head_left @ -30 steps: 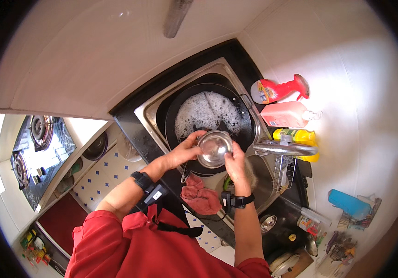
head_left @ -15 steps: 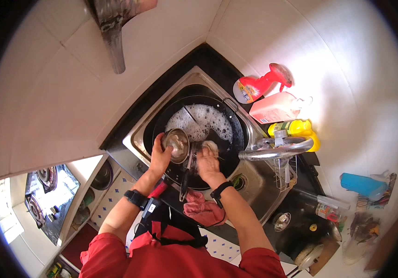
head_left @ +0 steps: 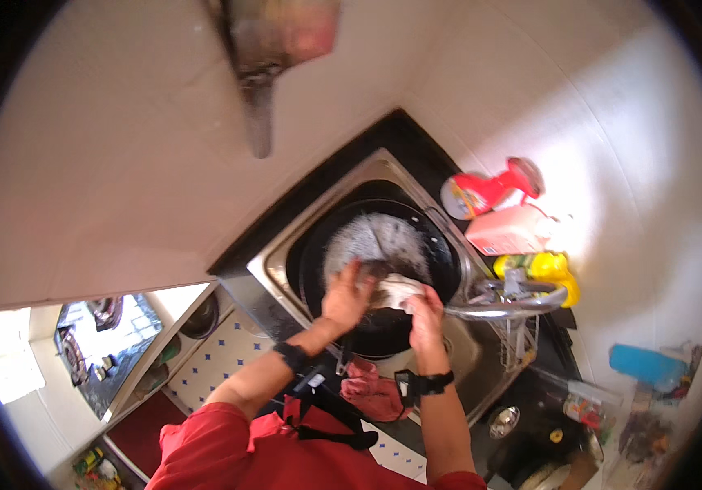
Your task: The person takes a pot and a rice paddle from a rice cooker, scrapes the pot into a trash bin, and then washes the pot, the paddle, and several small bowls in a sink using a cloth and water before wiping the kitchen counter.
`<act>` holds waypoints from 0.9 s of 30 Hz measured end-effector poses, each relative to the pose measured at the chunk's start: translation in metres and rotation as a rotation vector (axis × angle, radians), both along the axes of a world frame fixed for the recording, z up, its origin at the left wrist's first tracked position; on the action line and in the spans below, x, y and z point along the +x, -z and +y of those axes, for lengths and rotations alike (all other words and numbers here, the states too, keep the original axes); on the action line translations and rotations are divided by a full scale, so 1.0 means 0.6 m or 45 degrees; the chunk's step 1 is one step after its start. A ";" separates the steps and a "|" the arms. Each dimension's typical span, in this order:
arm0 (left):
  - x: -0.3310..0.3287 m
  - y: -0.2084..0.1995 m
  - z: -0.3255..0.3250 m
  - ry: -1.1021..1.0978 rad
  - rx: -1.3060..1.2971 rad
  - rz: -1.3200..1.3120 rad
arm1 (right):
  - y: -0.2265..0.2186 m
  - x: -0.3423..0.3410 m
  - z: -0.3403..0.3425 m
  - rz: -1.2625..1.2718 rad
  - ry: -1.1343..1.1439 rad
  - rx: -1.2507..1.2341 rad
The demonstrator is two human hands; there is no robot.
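Note:
A wide black wok (head_left: 312, 273) with foamy water (head_left: 367, 237) sits in the steel sink (head_left: 265, 265). Over its near part, my right hand (head_left: 426, 317) is closed on a wet white cloth (head_left: 400, 291), bunched up. My left hand (head_left: 346, 299) is just left of the cloth, its fingers raised and smeared by motion. A greyish blurred shape (head_left: 378, 271) lies beyond those fingers; I cannot tell whether it is the metal bowl or whether the hand grips it. A dark handle (head_left: 347, 353) leans over the wok's near rim.
A curved chrome tap (head_left: 514, 308) reaches in from the right. Behind it stand a red spray bottle (head_left: 494, 189), a pink bottle (head_left: 510, 230) and a yellow bottle (head_left: 539, 268). A reddish cloth (head_left: 371, 390) hangs at the sink's front edge. A gas stove (head_left: 106, 347) is far left.
My left hand has come right and the bowl is no longer clearly seen in it. My right hand has lifted the white cloth from the wok. The whole view has shifted.

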State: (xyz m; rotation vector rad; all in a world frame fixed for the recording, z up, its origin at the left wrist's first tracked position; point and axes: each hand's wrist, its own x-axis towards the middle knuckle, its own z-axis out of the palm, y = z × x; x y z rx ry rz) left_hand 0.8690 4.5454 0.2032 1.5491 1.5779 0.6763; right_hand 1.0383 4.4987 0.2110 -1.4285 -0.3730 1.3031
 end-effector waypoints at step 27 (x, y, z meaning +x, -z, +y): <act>-0.022 -0.036 -0.054 0.073 -0.304 -0.528 | -0.076 -0.112 0.016 -1.914 -1.703 -0.105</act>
